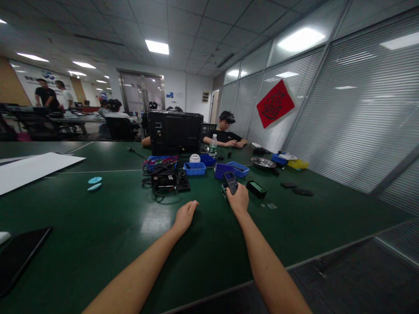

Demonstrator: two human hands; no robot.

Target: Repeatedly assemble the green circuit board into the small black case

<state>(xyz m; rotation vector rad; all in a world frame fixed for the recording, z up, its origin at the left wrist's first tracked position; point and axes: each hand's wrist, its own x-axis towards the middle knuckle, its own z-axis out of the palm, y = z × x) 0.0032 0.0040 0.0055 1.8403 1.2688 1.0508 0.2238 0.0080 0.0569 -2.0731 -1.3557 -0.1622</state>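
Note:
My right hand (238, 199) is closed around a dark flat rectangular device (230, 181) with a small greyish window, tilted up above the table. Just left of that hand, partly covered by it, is a green-edged piece (224, 191) that I cannot identify. To the right lies an oblong black box (256, 189) with a green top, near a small clear square piece (272, 206) and a little pale ring (262, 205). My left hand (186, 216) rests low over the green table as a loose fist, with nothing showing in it; its inner side is hidden.
Blue trays (195, 168), a white ball (194, 158), tangled cables (160, 168) and a black adapter (164, 180) lie ahead. Behind them stand a monitor (176, 131) and a bottle (213, 146). A metal bowl (263, 163) is right. Another person (224, 133) sits opposite.

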